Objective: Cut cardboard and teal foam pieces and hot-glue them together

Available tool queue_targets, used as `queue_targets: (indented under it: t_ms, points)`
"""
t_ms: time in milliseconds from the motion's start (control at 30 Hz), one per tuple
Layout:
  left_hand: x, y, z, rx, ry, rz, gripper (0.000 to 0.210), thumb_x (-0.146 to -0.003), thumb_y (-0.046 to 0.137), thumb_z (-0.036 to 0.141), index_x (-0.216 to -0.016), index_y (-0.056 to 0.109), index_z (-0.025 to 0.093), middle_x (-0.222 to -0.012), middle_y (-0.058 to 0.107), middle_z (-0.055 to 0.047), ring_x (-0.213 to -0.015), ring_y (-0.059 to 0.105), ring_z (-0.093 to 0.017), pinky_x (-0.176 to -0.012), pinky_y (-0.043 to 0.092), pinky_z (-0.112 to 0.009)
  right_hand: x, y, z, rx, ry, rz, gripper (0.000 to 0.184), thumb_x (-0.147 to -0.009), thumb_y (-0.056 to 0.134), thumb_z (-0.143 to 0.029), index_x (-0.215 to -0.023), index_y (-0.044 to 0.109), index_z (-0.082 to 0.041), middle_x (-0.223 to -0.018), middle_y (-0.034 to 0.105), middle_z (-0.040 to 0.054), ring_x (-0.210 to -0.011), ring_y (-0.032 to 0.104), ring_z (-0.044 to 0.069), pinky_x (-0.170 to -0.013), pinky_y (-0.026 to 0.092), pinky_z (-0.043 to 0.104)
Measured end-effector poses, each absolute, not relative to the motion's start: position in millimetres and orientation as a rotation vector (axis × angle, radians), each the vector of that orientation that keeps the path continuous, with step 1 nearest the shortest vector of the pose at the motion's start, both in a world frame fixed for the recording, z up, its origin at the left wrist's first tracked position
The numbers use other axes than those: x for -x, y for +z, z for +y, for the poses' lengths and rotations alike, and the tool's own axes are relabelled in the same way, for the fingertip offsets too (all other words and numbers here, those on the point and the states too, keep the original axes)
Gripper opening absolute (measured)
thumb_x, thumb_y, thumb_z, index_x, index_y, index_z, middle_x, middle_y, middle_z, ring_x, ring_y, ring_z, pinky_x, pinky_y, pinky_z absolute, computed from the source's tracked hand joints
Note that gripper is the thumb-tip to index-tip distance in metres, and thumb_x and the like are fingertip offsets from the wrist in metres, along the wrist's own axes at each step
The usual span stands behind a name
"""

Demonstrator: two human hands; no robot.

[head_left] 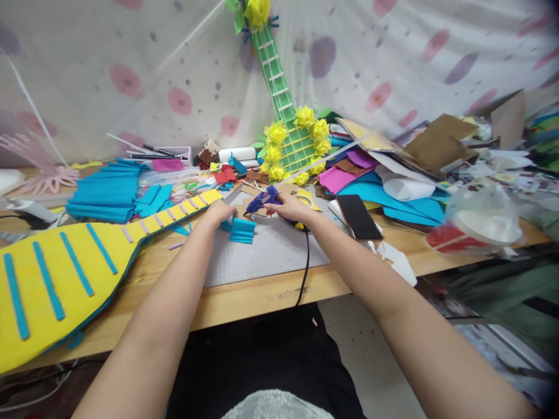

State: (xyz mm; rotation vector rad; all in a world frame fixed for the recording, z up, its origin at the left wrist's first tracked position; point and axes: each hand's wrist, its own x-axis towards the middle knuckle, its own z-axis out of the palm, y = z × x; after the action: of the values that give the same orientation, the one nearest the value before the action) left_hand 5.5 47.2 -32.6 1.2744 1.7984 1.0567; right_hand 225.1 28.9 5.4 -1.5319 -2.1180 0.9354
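Note:
My right hand (292, 209) is wrapped around a blue glue gun (262, 200), its nozzle pointing left and down. A black cord runs from near the gun over the table's front edge. My left hand (217, 214) is closed beside the tip of the yellow paper guitar's neck (174, 213); my forearm hides what its fingers grip. Small folded blue paper strips (242, 230) lie just right of my left hand, on the grey cutting mat (266, 262). The guitar's yellow body (74, 273) has blue strips across it and lies at the left.
A green paper guitar (288, 125) with yellow flowers leans on the back curtain. Stacked blue paper (105, 192) lies at left. A phone (358, 216), coloured sheets (393, 201) and a bagged red-and-white tub (476, 224) are at right. Scraps crowd the back.

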Motion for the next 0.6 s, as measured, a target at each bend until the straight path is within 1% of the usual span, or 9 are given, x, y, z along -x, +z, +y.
queue_targets:
  t_ms: [33, 100, 167, 200, 300, 367, 433, 533, 600]
  points:
    - [-7, -31, 46, -1.265, 1.011, 1.803, 0.017, -0.047, 0.071, 0.008, -0.048, 0.057, 0.018, -0.053, 0.060, -0.007, -0.075, 0.063, -0.030, -0.063, 0.046, -0.035, -227, 6, 28, 1.526, 0.934, -2.120, 0.038, -0.080, 0.054, -0.046, -0.094, 0.062, -0.012, -0.072, 0.065, 0.0055, -0.050, 0.050, 0.009, -0.047, 0.036, 0.020]
    - [-10, -29, 40, -1.259, 0.927, 1.787, 0.013, -0.052, 0.070, 0.011, -0.050, 0.058, 0.016, -0.049, 0.057, -0.004, -0.061, 0.060, -0.022, -0.055, 0.044, -0.029, -231, 8, 26, 1.495, 0.937, -2.123, 0.039, -0.081, 0.053, -0.048, -0.092, 0.064, -0.012, -0.069, 0.065, 0.0049, -0.051, 0.050, 0.009, -0.048, 0.036, 0.020]
    - [-13, -30, 31, -1.172, 1.001, 1.641, 0.008, -0.056, 0.068, 0.013, -0.058, 0.060, 0.014, -0.052, 0.059, -0.003, -0.053, 0.057, -0.016, -0.051, 0.043, -0.025, -235, 10, 23, 1.454, 0.951, -2.133, 0.041, -0.080, 0.051, -0.050, -0.089, 0.066, -0.012, -0.068, 0.064, 0.0046, -0.052, 0.049, 0.009, -0.050, 0.036, 0.021]
    - [-15, -32, 26, -1.103, 1.052, 1.568, 0.010, -0.057, 0.068, 0.013, -0.064, 0.061, 0.013, -0.054, 0.060, -0.003, -0.050, 0.056, -0.014, -0.050, 0.043, -0.024, -236, 11, 21, 1.440, 0.954, -2.137, 0.042, -0.080, 0.051, -0.051, -0.088, 0.066, -0.013, -0.068, 0.064, 0.0045, -0.052, 0.049, 0.009, -0.050, 0.036, 0.021]
    - [-15, -38, 12, -0.902, 1.269, 1.427, 0.024, -0.058, 0.069, 0.014, -0.080, 0.061, 0.011, -0.062, 0.063, -0.003, -0.051, 0.058, -0.012, -0.050, 0.044, -0.022, -237, 13, 15, 1.423, 0.965, -2.125, 0.043, -0.079, 0.052, -0.051, -0.091, 0.067, -0.013, -0.072, 0.066, 0.0045, -0.053, 0.048, 0.009, -0.052, 0.036, 0.022]
    - [-13, -42, 4, -0.814, 1.411, 1.370, 0.030, -0.058, 0.070, 0.015, -0.087, 0.062, 0.011, -0.068, 0.065, -0.004, -0.054, 0.060, -0.011, -0.052, 0.045, -0.022, -234, 15, 12, 1.416, 0.965, -2.105, 0.043, -0.078, 0.053, -0.051, -0.093, 0.067, -0.013, -0.076, 0.067, 0.0052, -0.055, 0.049, 0.010, -0.053, 0.036, 0.022]
    - [-11, -44, 0, -0.782, 1.481, 1.340, 0.031, -0.059, 0.069, 0.016, -0.089, 0.063, 0.011, -0.073, 0.067, -0.005, -0.057, 0.061, -0.012, -0.054, 0.047, -0.022, -228, 16, 10, 1.449, 0.920, -2.087, 0.043, -0.075, 0.056, -0.051, -0.090, 0.067, -0.013, -0.080, 0.068, 0.0067, -0.061, 0.053, 0.012, -0.056, 0.038, 0.023]
    - [-10, -44, -3, -0.770, 1.495, 1.339, 0.031, -0.060, 0.070, 0.017, -0.089, 0.065, 0.010, -0.075, 0.067, -0.006, -0.057, 0.061, -0.012, -0.052, 0.046, -0.023, -219, 16, 11, 1.516, 0.828, -2.072, 0.043, -0.072, 0.060, -0.053, -0.087, 0.067, -0.014, -0.082, 0.068, 0.0076, -0.071, 0.058, 0.016, -0.063, 0.040, 0.024]
    - [-10, -44, -2, -0.748, 1.491, 1.343, 0.031, -0.060, 0.070, 0.017, -0.089, 0.066, 0.010, -0.074, 0.067, -0.006, -0.056, 0.061, -0.012, -0.051, 0.045, -0.022, -214, 15, 13, 1.530, 0.803, -2.073, 0.043, -0.072, 0.059, -0.055, -0.087, 0.067, -0.015, -0.080, 0.068, 0.0065, -0.072, 0.059, 0.016, -0.064, 0.040, 0.024]
